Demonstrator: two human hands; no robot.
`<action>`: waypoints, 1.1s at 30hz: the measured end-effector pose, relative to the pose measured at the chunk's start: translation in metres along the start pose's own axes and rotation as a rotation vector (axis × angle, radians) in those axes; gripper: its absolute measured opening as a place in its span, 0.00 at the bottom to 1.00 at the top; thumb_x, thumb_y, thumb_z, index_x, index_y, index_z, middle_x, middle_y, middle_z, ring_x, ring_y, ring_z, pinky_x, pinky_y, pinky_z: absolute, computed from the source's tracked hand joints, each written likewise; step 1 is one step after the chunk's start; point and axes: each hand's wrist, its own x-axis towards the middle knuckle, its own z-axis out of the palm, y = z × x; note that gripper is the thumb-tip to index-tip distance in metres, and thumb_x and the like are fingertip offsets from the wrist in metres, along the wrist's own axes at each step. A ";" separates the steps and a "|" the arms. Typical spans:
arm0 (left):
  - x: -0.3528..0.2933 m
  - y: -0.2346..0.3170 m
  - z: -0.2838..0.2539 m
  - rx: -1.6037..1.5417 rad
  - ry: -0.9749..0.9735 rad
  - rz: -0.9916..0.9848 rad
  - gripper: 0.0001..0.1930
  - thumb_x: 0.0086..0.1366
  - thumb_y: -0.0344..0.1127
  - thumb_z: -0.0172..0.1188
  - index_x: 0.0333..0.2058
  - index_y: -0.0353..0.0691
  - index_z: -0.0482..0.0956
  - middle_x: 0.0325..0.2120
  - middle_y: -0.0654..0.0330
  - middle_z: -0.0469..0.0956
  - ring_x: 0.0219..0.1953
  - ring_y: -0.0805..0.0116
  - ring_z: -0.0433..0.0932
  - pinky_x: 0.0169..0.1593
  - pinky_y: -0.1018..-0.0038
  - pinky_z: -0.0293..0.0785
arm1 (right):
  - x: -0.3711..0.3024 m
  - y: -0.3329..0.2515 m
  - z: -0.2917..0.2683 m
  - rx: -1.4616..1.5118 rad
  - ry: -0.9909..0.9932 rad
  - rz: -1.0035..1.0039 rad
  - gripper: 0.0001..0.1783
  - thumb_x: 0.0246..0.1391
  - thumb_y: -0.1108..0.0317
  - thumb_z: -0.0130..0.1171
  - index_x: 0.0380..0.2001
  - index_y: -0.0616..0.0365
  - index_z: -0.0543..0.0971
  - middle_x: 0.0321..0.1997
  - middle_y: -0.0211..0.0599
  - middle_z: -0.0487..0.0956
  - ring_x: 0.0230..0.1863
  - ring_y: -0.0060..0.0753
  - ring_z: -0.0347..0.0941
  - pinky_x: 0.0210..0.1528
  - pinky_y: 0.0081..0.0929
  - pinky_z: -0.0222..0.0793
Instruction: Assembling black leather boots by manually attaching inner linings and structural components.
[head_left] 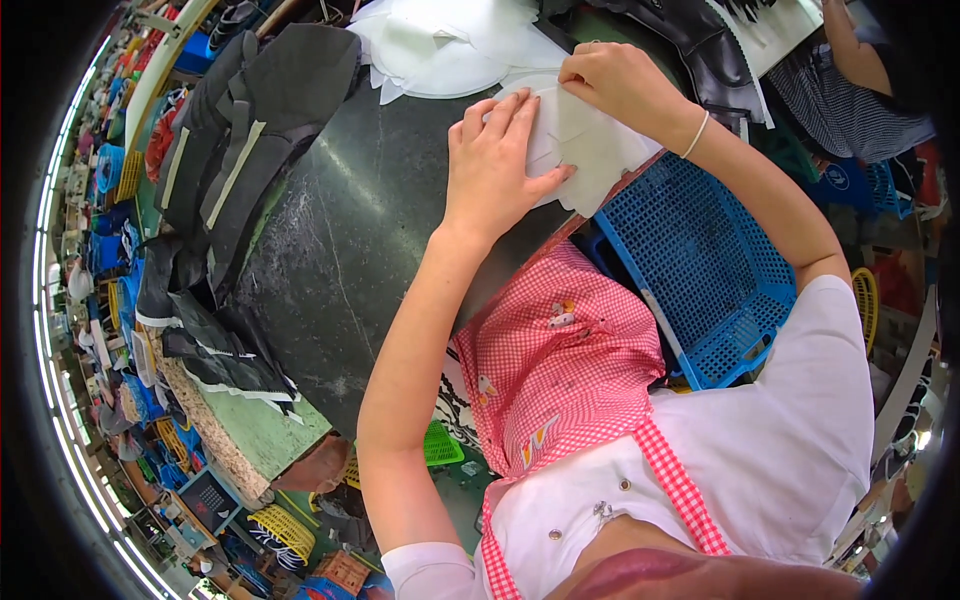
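A stack of thin, translucent white cut sheets point(585, 150) lies at the front right edge of the dark table. My left hand point(495, 165) rests flat on the left part of the stack, fingers and thumb spread. At the stack's upper right, the bent fingers of my right hand point(622, 88) are pinched at the edge of a sheet; its fingertips are partly hidden. Just beyond both hands sits a larger loose heap of similar white sheets point(450, 45).
Black cut pieces with pale strips point(235, 140) lie along the left of the dark tabletop point(340, 210). Dark folded pieces point(215, 330) hang near its left edge. Below the right edge is a blue plastic basket point(700, 250). Shiny black material point(700, 50) lies at the far right, near another person's striped clothing point(840, 100).
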 end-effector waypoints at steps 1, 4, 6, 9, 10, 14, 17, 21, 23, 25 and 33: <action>-0.001 0.000 0.001 0.003 0.020 0.015 0.40 0.49 0.54 0.69 0.57 0.37 0.72 0.58 0.58 0.70 0.60 0.58 0.64 0.63 0.62 0.58 | 0.001 -0.001 0.001 0.002 -0.004 -0.001 0.10 0.49 0.69 0.62 0.33 0.63 0.80 0.31 0.44 0.81 0.33 0.41 0.78 0.39 0.31 0.74; -0.002 -0.003 0.003 -0.004 0.028 0.011 0.40 0.48 0.54 0.69 0.57 0.37 0.72 0.58 0.58 0.70 0.60 0.57 0.64 0.63 0.62 0.58 | 0.009 -0.001 -0.020 -0.002 -0.104 0.040 0.09 0.48 0.69 0.60 0.33 0.62 0.82 0.35 0.41 0.83 0.37 0.39 0.80 0.42 0.33 0.75; 0.001 -0.002 0.004 -0.009 0.038 0.010 0.40 0.48 0.54 0.69 0.57 0.36 0.72 0.58 0.58 0.70 0.60 0.57 0.64 0.62 0.62 0.58 | 0.001 0.001 -0.055 0.655 -0.622 0.145 0.09 0.51 0.70 0.59 0.33 0.65 0.82 0.34 0.41 0.83 0.37 0.33 0.81 0.39 0.30 0.78; 0.001 -0.004 0.005 -0.018 0.040 0.003 0.40 0.48 0.55 0.69 0.56 0.36 0.73 0.58 0.58 0.70 0.60 0.57 0.64 0.62 0.62 0.58 | -0.025 -0.013 -0.073 1.013 -1.182 -0.040 0.08 0.53 0.72 0.58 0.32 0.67 0.81 0.31 0.39 0.82 0.36 0.29 0.81 0.34 0.27 0.79; 0.001 -0.006 0.004 -0.020 0.040 -0.003 0.40 0.47 0.55 0.69 0.56 0.36 0.73 0.58 0.58 0.70 0.60 0.57 0.64 0.62 0.62 0.58 | -0.021 -0.018 -0.076 0.920 -1.133 0.189 0.08 0.54 0.71 0.59 0.32 0.67 0.80 0.31 0.35 0.82 0.33 0.27 0.80 0.35 0.25 0.79; 0.004 -0.006 0.006 0.027 0.060 0.005 0.42 0.47 0.56 0.69 0.57 0.36 0.72 0.58 0.58 0.70 0.59 0.57 0.64 0.61 0.61 0.59 | -0.016 0.011 -0.043 0.686 -0.309 0.344 0.11 0.51 0.71 0.63 0.36 0.64 0.77 0.33 0.34 0.80 0.34 0.24 0.77 0.38 0.23 0.76; 0.004 -0.006 0.000 0.046 0.023 -0.020 0.43 0.47 0.60 0.67 0.56 0.37 0.71 0.58 0.58 0.70 0.56 0.54 0.67 0.57 0.59 0.64 | -0.010 0.017 -0.012 0.568 -0.137 0.236 0.12 0.50 0.69 0.65 0.36 0.62 0.75 0.34 0.34 0.79 0.36 0.25 0.76 0.38 0.25 0.75; 0.010 -0.001 0.016 0.026 0.074 -0.033 0.46 0.42 0.63 0.68 0.54 0.34 0.73 0.56 0.56 0.72 0.58 0.54 0.66 0.57 0.59 0.63 | -0.009 0.028 -0.013 0.460 -0.203 0.387 0.18 0.47 0.70 0.68 0.41 0.60 0.74 0.34 0.33 0.78 0.36 0.24 0.75 0.37 0.23 0.73; 0.008 -0.003 0.019 0.007 0.066 -0.067 0.48 0.39 0.65 0.69 0.54 0.33 0.73 0.55 0.55 0.72 0.57 0.53 0.65 0.57 0.59 0.63 | -0.002 0.029 -0.007 0.452 -0.232 0.383 0.14 0.46 0.72 0.66 0.36 0.61 0.74 0.27 0.29 0.75 0.30 0.19 0.70 0.33 0.21 0.68; 0.012 -0.002 0.025 -0.035 0.103 -0.071 0.50 0.37 0.65 0.70 0.54 0.33 0.74 0.55 0.55 0.72 0.57 0.55 0.66 0.57 0.60 0.62 | 0.000 0.041 -0.008 0.441 -0.306 0.437 0.11 0.46 0.73 0.66 0.32 0.62 0.75 0.24 0.27 0.73 0.27 0.18 0.68 0.31 0.20 0.66; 0.012 -0.008 0.024 -0.174 0.072 -0.187 0.65 0.35 0.61 0.75 0.68 0.35 0.52 0.51 0.51 0.73 0.56 0.54 0.66 0.60 0.61 0.58 | 0.004 -0.058 -0.049 0.198 -0.086 0.188 0.07 0.48 0.78 0.61 0.29 0.65 0.73 0.22 0.37 0.73 0.24 0.25 0.70 0.29 0.23 0.66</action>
